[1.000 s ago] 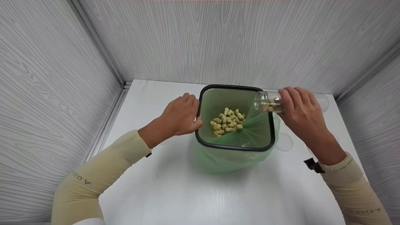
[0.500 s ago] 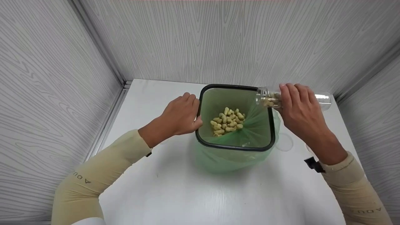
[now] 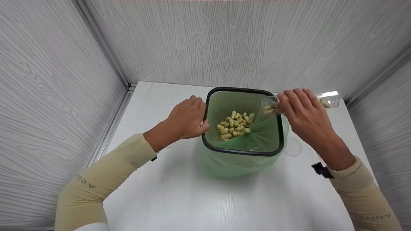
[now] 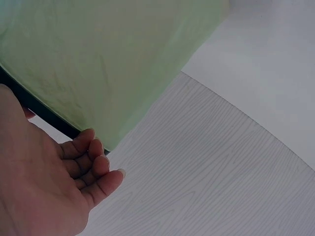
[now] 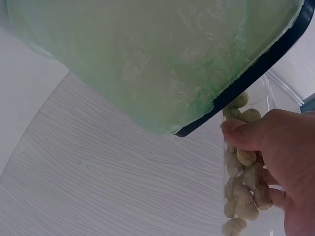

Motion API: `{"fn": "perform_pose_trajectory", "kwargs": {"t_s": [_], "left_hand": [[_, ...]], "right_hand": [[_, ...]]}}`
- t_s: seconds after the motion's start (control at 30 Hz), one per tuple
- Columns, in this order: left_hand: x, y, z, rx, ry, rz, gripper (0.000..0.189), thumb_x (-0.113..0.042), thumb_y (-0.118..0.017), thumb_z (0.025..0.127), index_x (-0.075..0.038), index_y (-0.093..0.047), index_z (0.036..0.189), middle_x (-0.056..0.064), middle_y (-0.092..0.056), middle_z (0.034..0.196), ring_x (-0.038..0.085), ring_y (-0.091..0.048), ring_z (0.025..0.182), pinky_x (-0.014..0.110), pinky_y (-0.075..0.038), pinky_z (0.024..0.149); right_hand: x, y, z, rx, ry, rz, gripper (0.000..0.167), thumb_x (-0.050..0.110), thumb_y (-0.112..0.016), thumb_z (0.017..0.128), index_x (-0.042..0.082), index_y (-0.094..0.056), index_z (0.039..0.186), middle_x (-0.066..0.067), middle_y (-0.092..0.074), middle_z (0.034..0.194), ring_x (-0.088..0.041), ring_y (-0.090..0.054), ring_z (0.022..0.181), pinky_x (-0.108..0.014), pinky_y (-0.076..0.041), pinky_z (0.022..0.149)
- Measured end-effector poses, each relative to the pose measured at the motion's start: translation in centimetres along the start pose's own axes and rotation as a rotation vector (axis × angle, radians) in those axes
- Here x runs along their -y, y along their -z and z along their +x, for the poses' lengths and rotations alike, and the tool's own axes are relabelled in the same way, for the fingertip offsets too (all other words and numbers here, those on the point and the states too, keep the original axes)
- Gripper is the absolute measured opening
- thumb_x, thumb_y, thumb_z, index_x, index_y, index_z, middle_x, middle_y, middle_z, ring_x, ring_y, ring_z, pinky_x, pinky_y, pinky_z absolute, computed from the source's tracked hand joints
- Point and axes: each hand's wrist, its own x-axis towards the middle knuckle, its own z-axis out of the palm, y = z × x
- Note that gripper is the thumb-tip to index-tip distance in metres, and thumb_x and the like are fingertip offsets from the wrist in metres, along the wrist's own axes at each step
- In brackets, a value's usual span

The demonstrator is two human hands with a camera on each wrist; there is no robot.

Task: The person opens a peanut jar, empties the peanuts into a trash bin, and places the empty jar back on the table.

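A bin with a black rim (image 3: 242, 153) is lined with a green plastic bag (image 3: 224, 165). Unshelled peanuts (image 3: 236, 125) lie heaped in its bottom. My left hand (image 3: 186, 118) holds the bin's left rim; in the left wrist view its curled fingertips (image 4: 93, 140) meet the dark edge. With my right hand (image 3: 305, 115) I grip a clear cylindrical jar (image 3: 330, 94) lying nearly level, its mouth over the bin's right rim and tilted slightly down. Several peanuts (image 5: 243, 196) sit inside the jar, some hidden by my fingers.
A clear round lid (image 3: 292, 147) lies on the white table (image 3: 205, 205) right of the bin. Grey wood-grain panels (image 3: 224, 41) enclose the back and both sides. Beside my right wrist, a thin reddish edge shows, mostly hidden.
The jar rose slightly, then its mouth dipped into a steeper tilt. A peanut now shows near the jar's base, and another appears at the pile's right edge. My left hand stayed on the rim.
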Motion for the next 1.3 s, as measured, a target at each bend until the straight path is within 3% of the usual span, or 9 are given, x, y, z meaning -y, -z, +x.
{"fn": "perform_pose_trajectory", "kwargs": {"t_s": [0.17, 0.4, 0.57, 1.13, 1.3], "left_hand": [[0.0, 0.1, 0.1, 0.023, 0.011, 0.007, 0.04, -0.034, -0.04, 0.099, 0.003, -0.057, 0.103, 0.016, -0.054, 0.096, 0.027, -0.043, 0.083, 0.04, -0.044, 0.072], [0.0, 0.1, 0.1, 0.035, 0.013, 0.005, 0.038, -0.032, -0.04, 0.1, 0.002, -0.056, 0.101, 0.016, -0.053, 0.095, 0.026, -0.039, 0.081, 0.039, -0.042, 0.072], [0.1, 0.1, 0.0, 0.023, 0.01, 0.004, 0.038, -0.032, -0.04, 0.1, 0.002, -0.056, 0.101, 0.016, -0.054, 0.094, 0.026, -0.041, 0.081, 0.039, -0.043, 0.072], [0.3, 0.3, 0.2, 0.069, 0.023, 0.002, 0.041, -0.033, -0.04, 0.101, 0.004, -0.056, 0.106, 0.017, -0.054, 0.099, 0.028, -0.043, 0.084, 0.041, -0.045, 0.076], [0.3, 0.3, 0.2, 0.061, 0.019, 0.002, 0.041, -0.032, -0.04, 0.101, 0.004, -0.057, 0.106, 0.018, -0.054, 0.098, 0.027, -0.041, 0.083, 0.041, -0.044, 0.075]], "right_hand": [[-0.1, 0.0, -0.1, 0.0, 0.013, -0.013, 0.035, 0.003, -0.058, 0.103, -0.002, -0.057, 0.138, -0.023, -0.064, 0.126, -0.042, -0.062, 0.115, -0.053, -0.051, 0.105], [0.0, -0.1, -0.2, 0.0, 0.02, -0.007, 0.042, -0.007, -0.063, 0.097, -0.001, -0.058, 0.138, -0.022, -0.064, 0.127, -0.042, -0.062, 0.116, -0.052, -0.05, 0.107], [0.1, -0.2, -0.1, -0.003, 0.021, -0.012, 0.04, -0.006, -0.062, 0.097, -0.002, -0.058, 0.137, -0.023, -0.064, 0.127, -0.042, -0.062, 0.116, -0.052, -0.051, 0.107], [-0.2, 0.8, 0.5, -0.034, 0.022, -0.044, 0.04, -0.008, -0.059, 0.098, -0.001, -0.059, 0.138, -0.022, -0.065, 0.127, -0.041, -0.062, 0.116, -0.051, -0.051, 0.107], [0.0, 0.8, 0.7, -0.103, 0.002, -0.049, 0.036, -0.006, -0.057, 0.1, 0.0, -0.061, 0.136, -0.021, -0.067, 0.127, -0.04, -0.063, 0.115, -0.052, -0.052, 0.105]]}}
